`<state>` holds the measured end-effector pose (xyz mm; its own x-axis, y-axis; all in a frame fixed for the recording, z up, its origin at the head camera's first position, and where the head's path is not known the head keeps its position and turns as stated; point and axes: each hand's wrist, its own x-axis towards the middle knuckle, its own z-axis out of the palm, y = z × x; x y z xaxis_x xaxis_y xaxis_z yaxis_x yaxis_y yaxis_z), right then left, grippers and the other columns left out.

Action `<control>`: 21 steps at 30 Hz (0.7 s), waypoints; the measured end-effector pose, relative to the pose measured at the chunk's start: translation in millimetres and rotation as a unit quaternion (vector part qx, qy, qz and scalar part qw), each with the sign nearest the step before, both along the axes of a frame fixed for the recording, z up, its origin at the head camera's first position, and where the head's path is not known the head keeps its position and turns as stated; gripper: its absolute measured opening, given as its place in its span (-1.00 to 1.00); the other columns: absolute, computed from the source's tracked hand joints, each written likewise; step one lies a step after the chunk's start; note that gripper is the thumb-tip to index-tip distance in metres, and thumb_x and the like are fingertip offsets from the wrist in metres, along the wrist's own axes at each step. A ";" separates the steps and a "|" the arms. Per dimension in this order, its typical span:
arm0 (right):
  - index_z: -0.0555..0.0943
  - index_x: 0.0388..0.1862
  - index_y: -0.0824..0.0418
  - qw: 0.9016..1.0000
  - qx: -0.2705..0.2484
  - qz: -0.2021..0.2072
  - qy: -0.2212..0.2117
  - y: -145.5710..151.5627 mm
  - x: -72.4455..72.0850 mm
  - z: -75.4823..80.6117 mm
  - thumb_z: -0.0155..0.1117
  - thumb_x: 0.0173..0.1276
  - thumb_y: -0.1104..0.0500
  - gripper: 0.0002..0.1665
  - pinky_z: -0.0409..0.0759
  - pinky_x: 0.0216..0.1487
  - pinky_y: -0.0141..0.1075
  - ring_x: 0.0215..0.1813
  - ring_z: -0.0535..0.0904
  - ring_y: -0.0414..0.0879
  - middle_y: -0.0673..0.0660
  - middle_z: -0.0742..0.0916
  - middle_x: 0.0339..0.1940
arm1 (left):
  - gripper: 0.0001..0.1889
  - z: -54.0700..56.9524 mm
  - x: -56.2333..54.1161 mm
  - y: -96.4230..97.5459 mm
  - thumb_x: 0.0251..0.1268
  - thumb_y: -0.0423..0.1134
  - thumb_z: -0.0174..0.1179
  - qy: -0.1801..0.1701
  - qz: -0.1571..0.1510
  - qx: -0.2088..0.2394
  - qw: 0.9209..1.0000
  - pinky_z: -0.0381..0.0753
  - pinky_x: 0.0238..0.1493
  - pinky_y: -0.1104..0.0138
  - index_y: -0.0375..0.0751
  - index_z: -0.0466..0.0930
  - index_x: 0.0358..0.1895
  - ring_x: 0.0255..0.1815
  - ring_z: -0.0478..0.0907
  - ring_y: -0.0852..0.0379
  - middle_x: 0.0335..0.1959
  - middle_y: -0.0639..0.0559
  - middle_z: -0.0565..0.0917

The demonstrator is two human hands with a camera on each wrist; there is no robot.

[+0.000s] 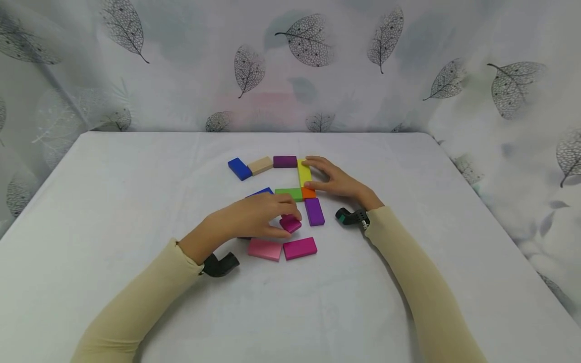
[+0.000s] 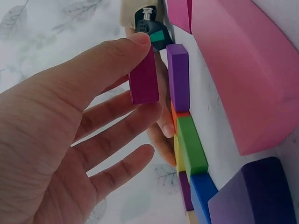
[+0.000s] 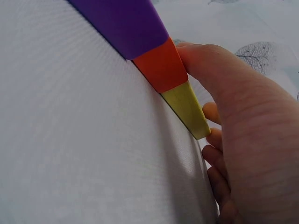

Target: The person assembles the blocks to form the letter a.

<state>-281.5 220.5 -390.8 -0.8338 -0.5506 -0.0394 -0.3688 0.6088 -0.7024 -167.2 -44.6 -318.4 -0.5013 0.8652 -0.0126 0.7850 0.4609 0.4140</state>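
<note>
Between thumb and fingertips, my left hand [image 1: 256, 214] pinches a small magenta block [image 1: 291, 223], raised off the cloth in the left wrist view. My right hand [image 1: 338, 180] reaches along a yellow block [image 1: 304, 174], its fingers at the far end and its thumb at the near end, by an orange block [image 1: 309, 193]. A green block [image 1: 288, 193] and a purple block [image 1: 314, 212] adjoin the orange one. A blue block [image 2: 204, 193] beyond the green one and a dark purple block [image 2: 261, 191] are partly hidden by my left hand in the head view.
At the back, a plum block [image 1: 285, 162], a tan block [image 1: 260, 166] and another blue block [image 1: 239, 169] continue the line from the yellow one. Nearer me lie a light pink block [image 1: 265, 249] and a hot pink block [image 1: 300, 248]. White cloth covers the table [image 1: 363, 302].
</note>
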 end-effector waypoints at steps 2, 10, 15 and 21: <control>0.24 0.51 0.01 1.000 0.001 0.001 0.002 -0.3 -0.1 -0.1 0.30 0.35 -0.02 -0.20 -0.11 0.49 0.21 0.60 -0.11 0.04 0.06 0.11 0.60 | -0.61 0.1 0.0 1.9 0.22 -0.12 0.36 0.001 0.004 0.001 1.000 0.57 0.03 0.36 -0.11 0.59 0.10 -0.01 0.54 0.15 0.03 0.03 0.55; 0.25 0.51 0.03 1.000 0.004 0.006 0.014 0.2 0.9 0.6 0.29 0.36 0.00 -0.21 -0.10 0.50 0.19 0.59 -0.08 0.04 0.07 0.12 0.59 | -0.62 -4.6 1.1 15.0 0.21 -0.12 0.36 0.021 0.014 0.014 1.000 0.58 -0.04 0.43 -0.13 0.60 0.07 -0.06 0.55 0.15 0.00 -0.02 0.58; 0.25 0.51 0.04 1.000 0.002 0.007 0.016 -0.1 2.6 2.2 0.30 0.36 0.00 -0.21 -0.10 0.50 0.19 0.60 -0.08 0.05 0.07 0.13 0.59 | -0.63 -10.6 1.8 23.9 0.23 -0.10 0.35 0.042 0.004 0.018 0.999 0.59 -0.06 0.45 -0.14 0.61 0.06 -0.10 0.57 0.17 -0.02 -0.01 0.59; 0.25 0.51 0.02 1.000 0.002 0.007 0.015 -0.3 2.8 1.6 0.30 0.35 -0.01 -0.20 -0.11 0.50 0.19 0.60 -0.09 0.03 0.06 0.13 0.59 | -0.58 -15.5 4.4 33.2 0.21 -0.05 0.36 0.063 0.011 0.012 0.998 0.60 -0.01 0.40 -0.14 0.61 0.08 -0.07 0.58 0.17 0.00 -0.01 0.61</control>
